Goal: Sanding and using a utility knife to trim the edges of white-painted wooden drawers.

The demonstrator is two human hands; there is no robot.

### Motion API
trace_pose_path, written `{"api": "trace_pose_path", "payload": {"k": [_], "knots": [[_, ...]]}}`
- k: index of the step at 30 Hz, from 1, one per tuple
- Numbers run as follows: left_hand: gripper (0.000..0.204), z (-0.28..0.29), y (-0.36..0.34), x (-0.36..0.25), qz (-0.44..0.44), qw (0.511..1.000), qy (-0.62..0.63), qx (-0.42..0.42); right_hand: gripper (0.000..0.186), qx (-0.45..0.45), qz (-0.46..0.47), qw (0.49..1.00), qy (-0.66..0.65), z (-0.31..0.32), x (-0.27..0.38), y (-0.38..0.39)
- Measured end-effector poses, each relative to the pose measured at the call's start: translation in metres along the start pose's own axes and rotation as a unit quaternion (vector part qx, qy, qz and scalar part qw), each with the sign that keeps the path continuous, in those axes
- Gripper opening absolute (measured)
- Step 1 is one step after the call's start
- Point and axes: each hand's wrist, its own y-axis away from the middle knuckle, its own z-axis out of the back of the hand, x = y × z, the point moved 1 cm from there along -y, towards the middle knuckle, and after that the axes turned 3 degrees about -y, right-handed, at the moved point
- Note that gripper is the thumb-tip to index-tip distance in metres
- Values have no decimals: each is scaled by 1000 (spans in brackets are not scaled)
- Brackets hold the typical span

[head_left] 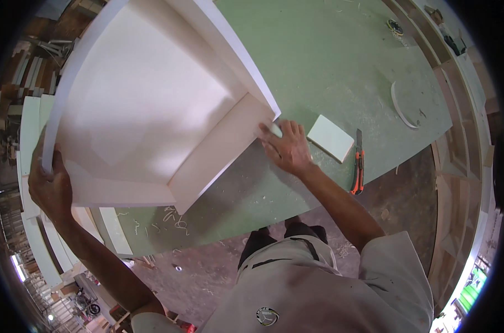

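A large open white box point(221, 143), like a drawer or cabinet carcass, is held tilted over a green-topped table point(324, 61). My left hand point(51, 186) grips its left wall, with the fingers inside and the rim in the palm. At the box's right corner, my right hand point(289, 145) has its fingers curled around a small pale piece, partly covered by the fingers. Just right of that hand lies a flat white block point(330, 137). Beside the block is an orange and black utility knife point(358, 169), its blade pointing away from me.
Toward the far right of the table are a tape measure point(395, 28) and a curved white strip point(398, 105). Curly shavings point(177, 217) lie near the front edge. A long wooden frame with compartments point(454, 119) runs along the right. White panels point(116, 230) stand at left.
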Motion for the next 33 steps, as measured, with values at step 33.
{"api": "trace_pose_path", "payload": {"k": [33], "knots": [[43,-20,-31,21,23,999,-35,23,48,133,-26,991,22,34,-8,-44]]}}
